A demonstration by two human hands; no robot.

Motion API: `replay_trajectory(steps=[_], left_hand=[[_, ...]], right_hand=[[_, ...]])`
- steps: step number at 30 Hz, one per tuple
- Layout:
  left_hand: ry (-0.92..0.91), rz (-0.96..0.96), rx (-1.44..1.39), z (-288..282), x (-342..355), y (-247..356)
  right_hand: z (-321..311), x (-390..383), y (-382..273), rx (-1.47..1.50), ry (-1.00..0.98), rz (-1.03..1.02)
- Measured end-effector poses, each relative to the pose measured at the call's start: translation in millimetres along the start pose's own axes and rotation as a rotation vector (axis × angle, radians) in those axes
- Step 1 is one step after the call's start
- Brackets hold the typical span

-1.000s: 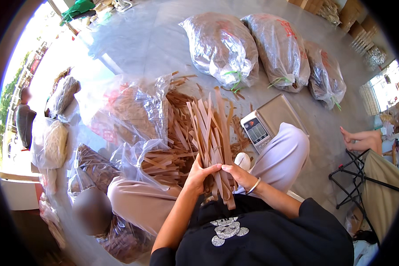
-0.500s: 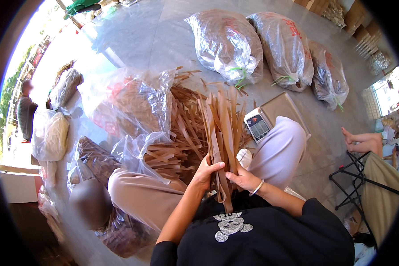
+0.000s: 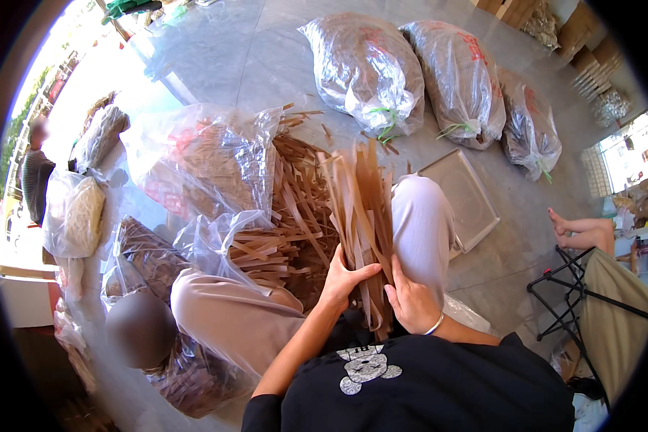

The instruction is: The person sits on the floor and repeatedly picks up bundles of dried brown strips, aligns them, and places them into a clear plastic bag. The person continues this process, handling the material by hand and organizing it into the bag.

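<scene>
We see a bundle of long, flat brown strips, uneven-tipped, fanning above the fingers; left hand grips it, thumb across front; right hand's straight fingers press together alongside.

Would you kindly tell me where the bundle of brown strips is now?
In the head view, the bundle of brown strips is just right of centre, between the left hand and right hand, left of the right knee.
</scene>
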State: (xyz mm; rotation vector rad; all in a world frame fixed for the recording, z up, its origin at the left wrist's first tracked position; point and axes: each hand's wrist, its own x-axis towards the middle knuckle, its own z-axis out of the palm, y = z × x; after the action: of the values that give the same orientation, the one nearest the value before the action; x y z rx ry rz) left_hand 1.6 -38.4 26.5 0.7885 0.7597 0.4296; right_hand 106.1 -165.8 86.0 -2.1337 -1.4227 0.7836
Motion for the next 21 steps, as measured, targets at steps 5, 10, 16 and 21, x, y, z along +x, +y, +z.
replay_trajectory(steps=[5,10,16,21], left_hand=[[0.044,0.043,0.015,0.3,0.4,-4.0],[0.054,0.089,0.044,2.8,2.1,-8.9],[-0.034,0.045,0.055,0.3,1.0,-5.1],[-0.170,0.025,-0.144,-14.8,-1.0,-8.8]], right_hand=[[-11.9,1.5,-5.8,-0.317,0.235,-0.192],[-29.3,15.2,-12.1,-0.350,0.336,-0.213],[-35.1,38.8,-14.8,-0.091,0.170,-0.263],[-23.0,33.7,-11.4,0.050,0.127,-0.164]])
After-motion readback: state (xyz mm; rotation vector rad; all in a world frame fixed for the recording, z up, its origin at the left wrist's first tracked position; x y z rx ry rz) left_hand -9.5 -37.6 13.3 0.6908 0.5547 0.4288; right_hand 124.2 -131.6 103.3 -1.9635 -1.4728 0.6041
